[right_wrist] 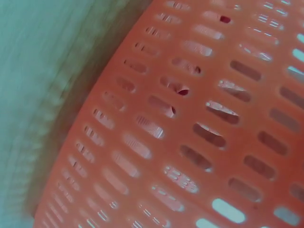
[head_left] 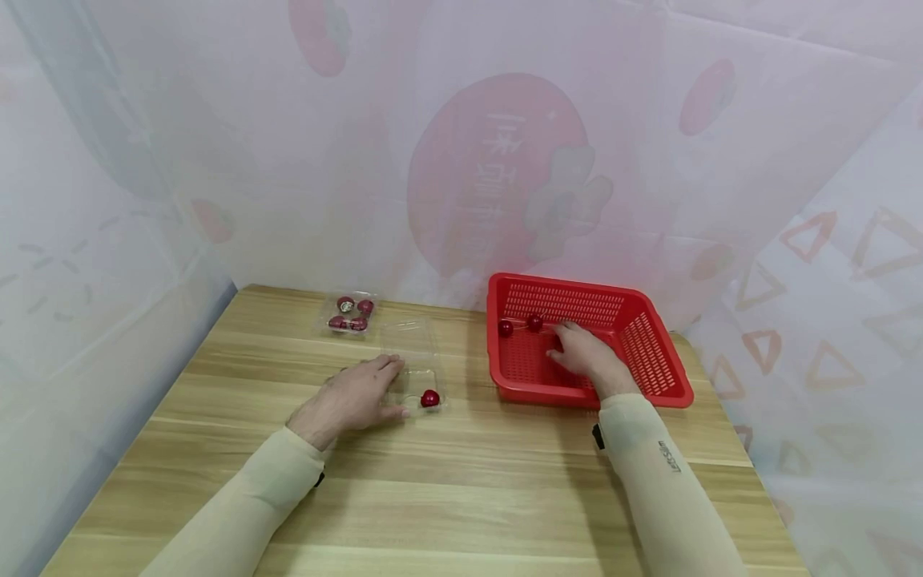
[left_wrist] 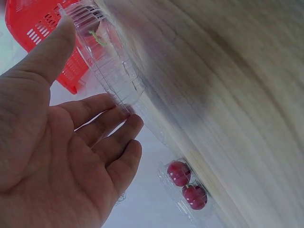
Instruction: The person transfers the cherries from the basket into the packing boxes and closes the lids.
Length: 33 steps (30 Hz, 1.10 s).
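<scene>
My left hand lies at the left side of an open clear plastic clamshell box. Its thumb and relaxed fingers touch the box edge in the left wrist view. One dark red cherry sits in the box's near right corner; the raised lid extends toward the wall. Inside the red basket, my right hand reaches down, thumb and fingers apart. Two cherries, one at the left and another closer to the fingers, lie there. The right wrist view shows mostly perforated basket wall, hiding the fingers.
Toward the back left of the wooden table stands another clear box with several cherries inside. A printed cloth hangs behind the table. The basket's raised rim surrounds my right hand.
</scene>
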Tool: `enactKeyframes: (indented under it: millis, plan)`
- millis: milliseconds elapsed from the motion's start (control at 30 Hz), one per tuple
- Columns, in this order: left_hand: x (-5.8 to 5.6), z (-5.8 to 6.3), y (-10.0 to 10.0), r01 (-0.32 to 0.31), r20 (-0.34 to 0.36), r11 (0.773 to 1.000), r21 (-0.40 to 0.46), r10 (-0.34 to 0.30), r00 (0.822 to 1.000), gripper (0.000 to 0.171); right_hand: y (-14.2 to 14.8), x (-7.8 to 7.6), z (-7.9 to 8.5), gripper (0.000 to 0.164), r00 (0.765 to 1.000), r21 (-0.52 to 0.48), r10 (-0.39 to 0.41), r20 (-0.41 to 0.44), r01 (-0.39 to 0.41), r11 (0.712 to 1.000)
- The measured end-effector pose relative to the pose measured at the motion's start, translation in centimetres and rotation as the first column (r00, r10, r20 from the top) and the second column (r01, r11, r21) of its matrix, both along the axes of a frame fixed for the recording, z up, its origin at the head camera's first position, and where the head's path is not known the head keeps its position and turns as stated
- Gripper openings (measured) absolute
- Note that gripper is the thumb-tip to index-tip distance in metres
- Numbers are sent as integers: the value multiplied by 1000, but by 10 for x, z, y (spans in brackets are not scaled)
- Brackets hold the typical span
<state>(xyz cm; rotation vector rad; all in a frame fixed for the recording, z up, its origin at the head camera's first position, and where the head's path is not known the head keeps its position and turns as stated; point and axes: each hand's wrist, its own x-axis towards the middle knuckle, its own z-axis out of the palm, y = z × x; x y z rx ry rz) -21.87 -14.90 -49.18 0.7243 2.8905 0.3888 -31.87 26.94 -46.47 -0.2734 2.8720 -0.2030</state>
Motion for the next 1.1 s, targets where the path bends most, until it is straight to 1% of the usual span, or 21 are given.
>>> enactKeyframes:
  millis: [100,200,233,267,367,433,467,500,600,833,1100]
  plan:
    - [0,0,0,3,-4,1000,4,-3,1000,87,2,-3,-1,62,1000,11,4,14,-5,1000]
    - [0,-1,0,6,-10,1000,4,-6,1000,87,3,-4,-1,54,1000,29,22,8,-22,999]
    - [0,-1,0,8,-12,1000,3,-8,1000,87,5,-5,-1,49,1000,38,27,5,-27,999]
    - [0,-1,0,7,-12,1000,4,-7,1000,87,10,-8,-8,39,998,40,59,-29,-57,998]
    - [-1,-2,0,6,-11,1000,3,-6,1000,88,16,-13,-13,18,995,57,86,-42,-83,995]
    - [-1,-2,1,5,-8,1000,5,-5,1000,88,15,-12,-13,10,996,49,81,-44,-79,996]
    - [-1,-2,1,4,-6,1000,7,-4,1000,88,14,-10,-12,10,996,41,78,-46,-76,996]
    - [-1,-2,1,4,-5,1000,8,-4,1000,88,8,-5,-3,12,999,37,48,-17,-47,998]
    - [0,-1,1,3,-4,1000,11,-3,1000,88,4,1,1,15,999,28,33,-22,-32,999]
    - [0,-1,1,-1,2,1000,12,1,1000,89,4,2,1,20,996,17,73,-48,-72,997]
    - [0,-2,1,0,-2,1000,5,0,1000,89,1,3,4,22,993,3,97,-72,-97,995]
